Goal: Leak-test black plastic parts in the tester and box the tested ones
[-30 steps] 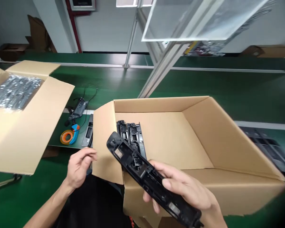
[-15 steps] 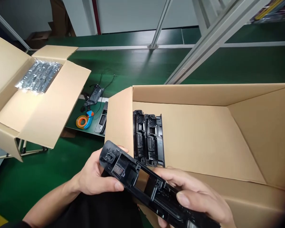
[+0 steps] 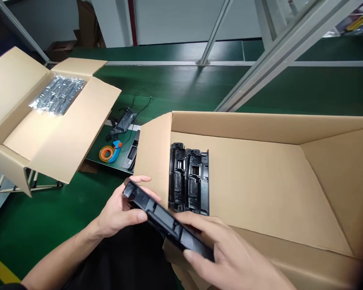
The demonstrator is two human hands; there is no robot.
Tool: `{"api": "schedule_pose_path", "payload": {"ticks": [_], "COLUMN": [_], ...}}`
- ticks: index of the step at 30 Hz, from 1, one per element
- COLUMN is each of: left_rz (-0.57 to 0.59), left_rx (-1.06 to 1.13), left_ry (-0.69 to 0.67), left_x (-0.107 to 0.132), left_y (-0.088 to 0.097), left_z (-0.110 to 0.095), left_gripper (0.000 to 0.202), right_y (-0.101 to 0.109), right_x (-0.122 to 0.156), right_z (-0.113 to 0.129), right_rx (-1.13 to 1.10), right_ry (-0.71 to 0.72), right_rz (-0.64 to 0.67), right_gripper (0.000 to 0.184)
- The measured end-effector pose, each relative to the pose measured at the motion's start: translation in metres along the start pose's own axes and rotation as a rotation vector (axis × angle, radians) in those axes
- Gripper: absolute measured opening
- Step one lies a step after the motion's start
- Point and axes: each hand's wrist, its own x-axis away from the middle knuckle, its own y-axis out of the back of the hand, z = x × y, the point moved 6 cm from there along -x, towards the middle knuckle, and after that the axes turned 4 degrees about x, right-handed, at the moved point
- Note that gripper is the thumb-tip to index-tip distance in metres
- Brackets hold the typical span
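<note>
Both of the person's hands have hold of one long black plastic piece. The left hand has its grip around the upper end of the plastic piece, thumb on the near side and fingers behind. The right hand grips the lower end, its thumb along the near edge. The piece is slanted, narrow side up, over the near left corner of a big open cardboard box. Inside that box, against its left wall, similar black pieces stand in a row. To the left, an orange and blue tape roll and another dark piece lie on a green desk. Farther left, a second open box holds shiny clear-wrapped goods.
</note>
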Motion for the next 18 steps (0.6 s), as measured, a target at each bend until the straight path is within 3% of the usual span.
{"api": "schedule_pose_path", "payload": {"ticks": [4,7,13,18], "left_rz": [-0.048,-0.086,-0.184,-0.261], "left_rx": [0.09,0.16,0.202,0.234], "left_ry": [-0.036,-0.009,-0.095,-0.208], "left_x": [0.012,0.027,0.07,0.128], "left_y": [0.014,0.026,0.06,0.113], "left_z": [0.001,-0.002,-0.022,-0.04], "left_gripper": [0.08,0.067,0.058,0.059], "right_y": [-0.007,-0.017,-0.045,-0.098], "right_x": [-0.008,-0.014,-0.035,-0.073], "right_z": [0.022,0.034,0.065,0.094], "right_rx": [0.382,0.552,0.652,0.607], "right_ry": [0.176,0.295,0.433,0.54], "right_rz": [-0.252,-0.372,-0.433,-0.337], "right_gripper": [0.039,0.044,0.059,0.059]}}
